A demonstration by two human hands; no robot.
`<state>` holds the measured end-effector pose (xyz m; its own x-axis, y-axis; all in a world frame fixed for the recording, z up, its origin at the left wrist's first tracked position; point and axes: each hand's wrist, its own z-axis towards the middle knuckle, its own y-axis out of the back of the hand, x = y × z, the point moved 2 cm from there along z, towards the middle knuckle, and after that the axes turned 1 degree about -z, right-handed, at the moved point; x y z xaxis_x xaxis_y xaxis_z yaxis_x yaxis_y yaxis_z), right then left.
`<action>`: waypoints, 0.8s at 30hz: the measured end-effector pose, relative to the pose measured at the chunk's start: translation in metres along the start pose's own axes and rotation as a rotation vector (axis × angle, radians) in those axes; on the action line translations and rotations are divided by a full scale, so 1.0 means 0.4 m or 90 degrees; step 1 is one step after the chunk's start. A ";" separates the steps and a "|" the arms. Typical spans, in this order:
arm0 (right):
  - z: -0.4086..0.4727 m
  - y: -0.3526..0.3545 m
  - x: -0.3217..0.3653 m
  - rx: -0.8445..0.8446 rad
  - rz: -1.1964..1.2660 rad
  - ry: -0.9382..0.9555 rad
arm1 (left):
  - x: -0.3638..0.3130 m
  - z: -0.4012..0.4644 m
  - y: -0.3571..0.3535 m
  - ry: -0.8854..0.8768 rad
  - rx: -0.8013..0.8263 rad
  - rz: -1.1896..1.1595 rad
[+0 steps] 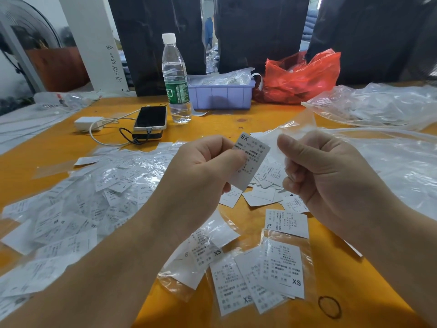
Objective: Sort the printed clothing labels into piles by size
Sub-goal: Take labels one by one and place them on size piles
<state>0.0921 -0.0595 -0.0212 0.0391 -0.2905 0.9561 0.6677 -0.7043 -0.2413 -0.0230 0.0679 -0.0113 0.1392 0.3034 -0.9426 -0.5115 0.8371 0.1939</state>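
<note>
**Now: XS label held up, sleeve in the other hand**

Over on the left, a big heap (78,204) of bagged labels sprawls across the orange surface (236,119). Behind it, a charger (88,123), a phone (150,118) on a power bank, and a water bottle (176,79) standing upright. Centre stage, the left hand (201,166) has its fingers (236,159) curled tight, pinching a label (250,162) marked XS, lifted clear above the scattered labels. Just beside it, the right hand (331,171), fingers closed on a clear sleeve (295,131). Below the hands, an XS pile (262,278) near the front edge, one XL label (287,222) just above it. At the back, a purple bin (221,95), a red bag (300,76), and loose clear plastic (378,105) off to the right. A rubber band (329,307) lies near the front.
</note>
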 end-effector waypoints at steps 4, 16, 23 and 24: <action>-0.001 -0.004 -0.004 0.014 -0.002 -0.002 | -0.001 0.003 0.000 0.002 -0.023 0.003; -0.001 -0.004 -0.001 0.009 0.020 -0.005 | -0.001 0.003 0.003 0.016 -0.062 0.013; -0.005 -0.005 -0.002 0.028 -0.002 -0.005 | -0.001 0.001 -0.004 0.022 -0.046 0.015; -0.005 -0.006 -0.002 0.029 -0.002 -0.003 | 0.000 0.000 -0.004 0.019 -0.040 0.017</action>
<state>0.0891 -0.0589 -0.0218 0.0403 -0.2845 0.9578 0.7007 -0.6754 -0.2301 -0.0221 0.0665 -0.0114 0.0997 0.3099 -0.9455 -0.5675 0.7983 0.2018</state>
